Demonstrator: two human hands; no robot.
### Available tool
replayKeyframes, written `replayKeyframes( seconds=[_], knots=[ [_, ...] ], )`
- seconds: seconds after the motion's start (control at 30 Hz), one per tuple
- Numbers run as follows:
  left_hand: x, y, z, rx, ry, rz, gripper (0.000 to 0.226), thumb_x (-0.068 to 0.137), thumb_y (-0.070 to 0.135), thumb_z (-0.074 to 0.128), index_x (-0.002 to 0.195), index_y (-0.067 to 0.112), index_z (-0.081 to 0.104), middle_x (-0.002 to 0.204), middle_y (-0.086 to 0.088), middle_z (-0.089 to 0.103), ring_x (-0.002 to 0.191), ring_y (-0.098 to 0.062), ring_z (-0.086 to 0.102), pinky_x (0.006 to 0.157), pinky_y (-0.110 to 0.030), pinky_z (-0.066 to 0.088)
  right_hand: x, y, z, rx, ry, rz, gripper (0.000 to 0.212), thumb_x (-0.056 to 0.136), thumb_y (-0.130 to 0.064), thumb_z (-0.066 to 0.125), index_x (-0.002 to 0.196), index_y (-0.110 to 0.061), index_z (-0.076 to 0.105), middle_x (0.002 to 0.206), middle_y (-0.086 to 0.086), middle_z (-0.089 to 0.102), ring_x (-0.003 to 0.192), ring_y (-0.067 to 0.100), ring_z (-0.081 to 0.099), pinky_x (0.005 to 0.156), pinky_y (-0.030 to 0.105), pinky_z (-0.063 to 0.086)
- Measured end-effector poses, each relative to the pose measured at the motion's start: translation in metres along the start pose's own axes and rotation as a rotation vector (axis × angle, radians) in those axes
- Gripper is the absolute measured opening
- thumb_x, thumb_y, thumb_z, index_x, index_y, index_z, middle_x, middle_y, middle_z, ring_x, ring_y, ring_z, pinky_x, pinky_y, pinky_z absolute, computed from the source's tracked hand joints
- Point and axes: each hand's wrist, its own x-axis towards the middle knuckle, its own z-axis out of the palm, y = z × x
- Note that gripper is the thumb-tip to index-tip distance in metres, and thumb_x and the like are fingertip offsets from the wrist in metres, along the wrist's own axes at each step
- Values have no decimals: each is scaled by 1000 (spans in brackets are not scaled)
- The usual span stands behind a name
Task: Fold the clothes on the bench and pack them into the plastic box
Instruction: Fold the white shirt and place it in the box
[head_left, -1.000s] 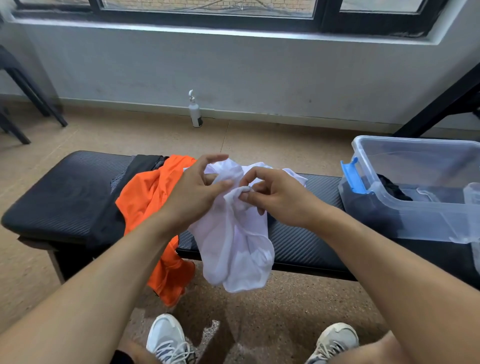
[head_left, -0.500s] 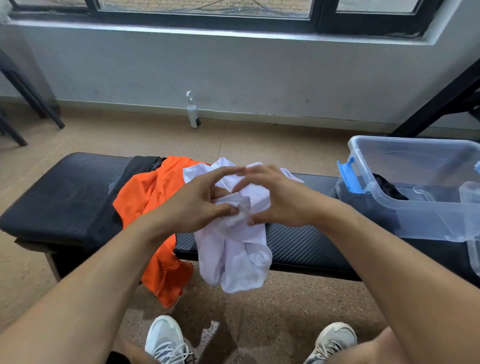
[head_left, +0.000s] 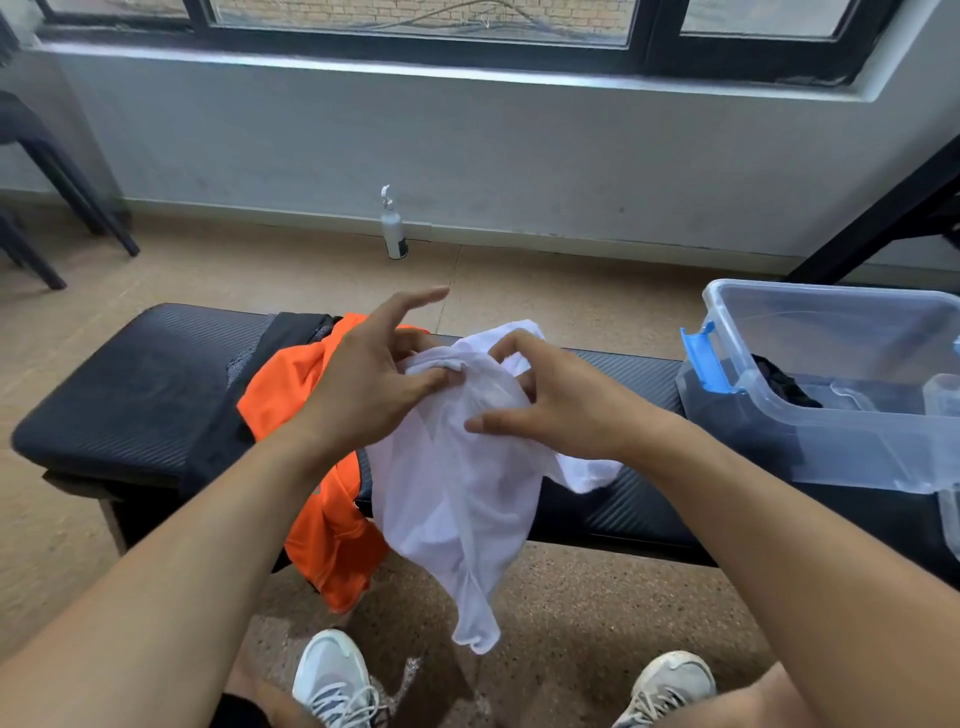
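A thin white garment (head_left: 457, 499) hangs bunched over the front edge of the black padded bench (head_left: 130, 395). My left hand (head_left: 369, 384) pinches its top edge with thumb and fingers, the index finger stretched out. My right hand (head_left: 540, 400) grips the same top part from the right, fingers curled in the cloth. An orange garment (head_left: 306, 467) lies left of the white one and droops off the bench, on top of a black garment (head_left: 218, 441). The clear plastic box (head_left: 831, 405) with a blue latch stands on the bench's right end, with a dark cloth (head_left: 784, 384) inside.
A white bottle (head_left: 393, 228) stands on the floor by the wall behind the bench. Black chair legs (head_left: 78, 208) are at the far left and a black table frame (head_left: 883, 213) at the far right. My two shoes (head_left: 337, 680) are on the floor below.
Both hands have shifted along the white garment's top edge and spread it; the cloth now hangs lower and wider, with a flap lying out to the right on the bench.
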Motion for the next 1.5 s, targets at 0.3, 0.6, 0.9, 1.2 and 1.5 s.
replayKeyframes(
  seconds=[0.3, 0.6, 0.9, 1.2, 1.5],
  knots=[
    [-2, 0, -1, 136, -190, -44, 77, 71, 29, 89, 136, 42, 51, 79, 1, 70, 66, -15, 58, 62, -31, 48, 2, 3, -4, 28, 228, -69, 21, 89, -26, 71, 79, -13, 60, 79, -1, 63, 72, 11, 55, 66, 31, 44],
    [-1, -5, 1, -4, -187, -46, 55, 76, 8, 75, 124, 32, 62, 73, -9, 66, 64, -9, 54, 63, -26, 43, 4, 6, -1, -12, -15, -36, 33, 86, -31, 78, 115, -34, 63, 84, -12, 69, 70, 0, 61, 64, 17, 43],
    [3, -10, 1, -230, -172, -135, 66, 74, 10, 87, 131, 29, 59, 99, -2, 74, 93, -20, 72, 85, -33, 57, 3, -7, -14, 49, 324, -142, 12, 91, -28, 72, 84, -23, 63, 75, -7, 64, 69, 13, 57, 63, 33, 46],
    [-6, -17, 2, -187, -640, -396, 32, 94, 27, 68, 115, 1, 66, 117, -11, 73, 113, -31, 67, 105, -47, 48, 1, -11, -37, 839, 397, 208, 9, 96, -7, 63, 103, -6, 68, 86, 6, 74, 74, 17, 69, 62, 30, 55],
    [-17, -8, 0, 74, -816, -400, 45, 71, 25, 89, 111, 24, 68, 108, 7, 75, 102, -12, 70, 88, -31, 56, 3, 11, -40, 866, 833, 315, 4, 100, -16, 59, 97, -13, 62, 95, 11, 71, 85, 22, 67, 84, 46, 58]
  ],
)
